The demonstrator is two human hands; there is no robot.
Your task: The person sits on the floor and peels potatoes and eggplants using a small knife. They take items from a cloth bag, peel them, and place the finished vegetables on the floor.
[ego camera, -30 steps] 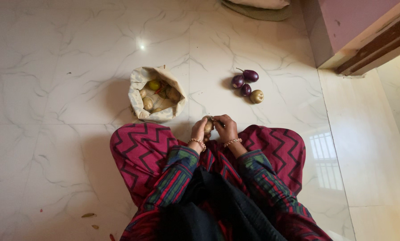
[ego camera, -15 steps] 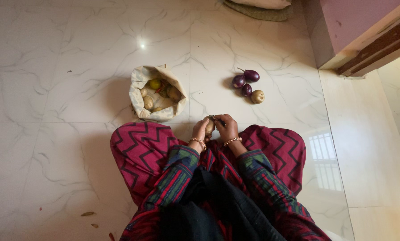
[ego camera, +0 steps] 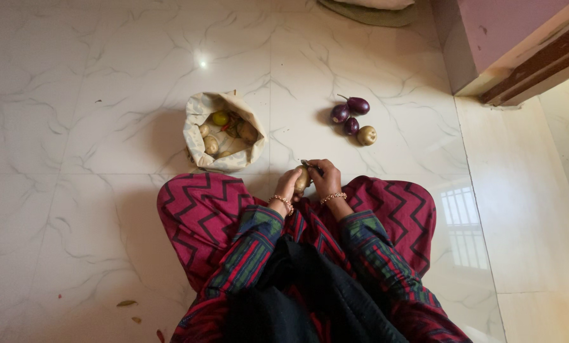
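While I sit cross-legged on the white marble floor (ego camera: pixel 106 127), the head view shows my hands meeting just above my lap, near the centre of the frame. My left hand (ego camera: pixel 287 188) is wrapped around a small potato (ego camera: pixel 302 178), gripping it from the left side; its long axis stands roughly upright, tipped slightly toward the top of the frame. My right hand (ego camera: pixel 327 183) lies just to the right of it, closed around a dark peeler (ego camera: pixel 311 167) whose tip points up and left over the potato's top end. Both wrists, each with a bangle, are bent inward, forearms converging from the lower frame. To the upper left sits an open cloth bag (ego camera: pixel 198 130) of potatoes; to the upper right, three purple brinjals (ego camera: pixel 351 114) and one loose potato (ego camera: pixel 367 135) lie close together.
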